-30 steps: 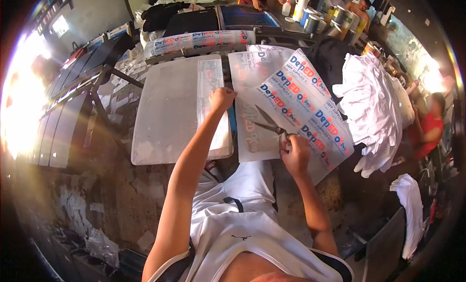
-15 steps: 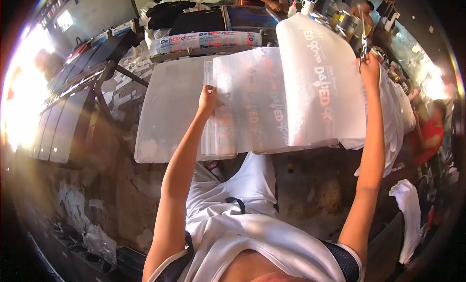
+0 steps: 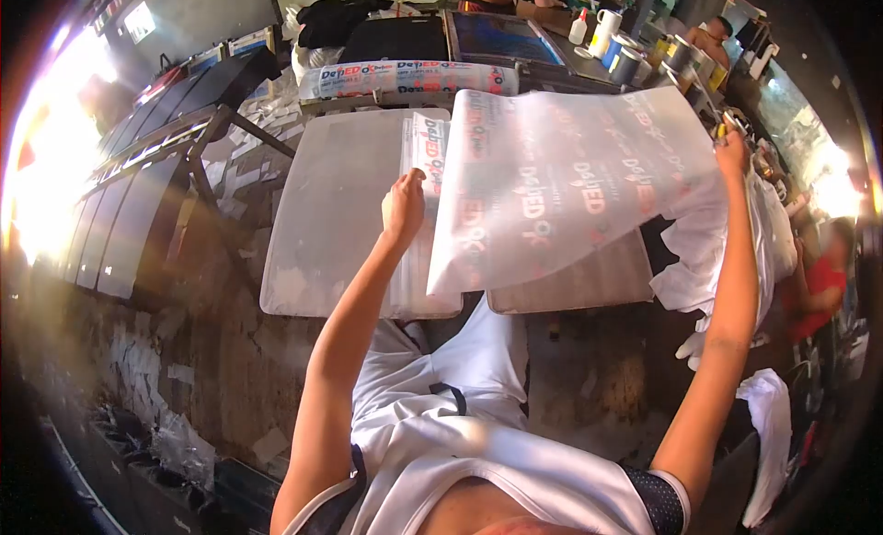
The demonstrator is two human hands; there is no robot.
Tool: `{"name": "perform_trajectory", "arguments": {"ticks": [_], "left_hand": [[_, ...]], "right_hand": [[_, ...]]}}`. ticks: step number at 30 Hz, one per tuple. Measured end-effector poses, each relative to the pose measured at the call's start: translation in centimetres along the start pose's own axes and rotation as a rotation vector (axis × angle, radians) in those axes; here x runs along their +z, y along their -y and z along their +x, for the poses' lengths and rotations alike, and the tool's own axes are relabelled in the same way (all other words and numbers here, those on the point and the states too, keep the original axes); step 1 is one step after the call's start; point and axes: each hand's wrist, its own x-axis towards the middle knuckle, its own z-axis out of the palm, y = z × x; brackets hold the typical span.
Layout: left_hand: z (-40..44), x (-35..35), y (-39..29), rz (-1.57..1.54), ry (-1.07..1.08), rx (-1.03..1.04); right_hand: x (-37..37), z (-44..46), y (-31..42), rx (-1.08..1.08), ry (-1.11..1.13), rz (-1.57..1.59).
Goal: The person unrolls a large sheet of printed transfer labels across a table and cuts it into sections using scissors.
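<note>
A wide translucent printed sheet slants across the boards, its right corner raised at my right hand. That hand is closed around scissors, partly hidden by the fingers, with the sheet's edge against it. My left hand is closed at the right part of the left board, beside a narrow printed strip. Whether it pinches the strip is too small to tell. Under the sheet lies the right board, its lower part showing.
A printed roll lies behind the boards. White cloth is heaped at the right. Paint containers and a white bottle stand at the back right. A person in red is at the far right, others behind.
The large sheet swung right and over the boards, first with my right hand moving outward with the scissors. Since then its left edge has shifted right, away from my left hand, uncovering the strip.
</note>
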Motion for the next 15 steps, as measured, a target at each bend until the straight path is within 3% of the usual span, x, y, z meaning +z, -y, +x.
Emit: {"name": "perform_trajectory", "arguments": {"ticks": [3, 5, 8, 12, 14, 15], "left_hand": [[-0.2, 0.3, 0.0, 0.078, 0.033, -0.008], [-0.4, 0.1, -0.4, 0.133, 0.064, -0.015], [-0.5, 0.0, -0.8, 0.103, 0.061, -0.024], [-0.7, 0.0, -0.7, 0.129, 0.048, 0.037], [-0.8, 1.0, 0.2, 0.179, 0.007, 0.071], [-0.9, 1.1, 0.0, 0.185, 0.010, 0.058]], "right_hand": [[-1.2, 2.4, -4.5, -0.011, 0.113, -0.066], [-2.5, 3.5, -6.4, -0.014, 0.092, -0.222], [-2.9, 5.4, -9.6, -0.035, 0.067, -0.214], [-6.5, 4.0, -6.5, 0.034, 0.047, -0.170], [-4.8, 5.1, -8.7, -0.016, 0.123, -0.175], [-2.7, 4.8, -10.0, -0.124, -0.016, -0.189]]}}
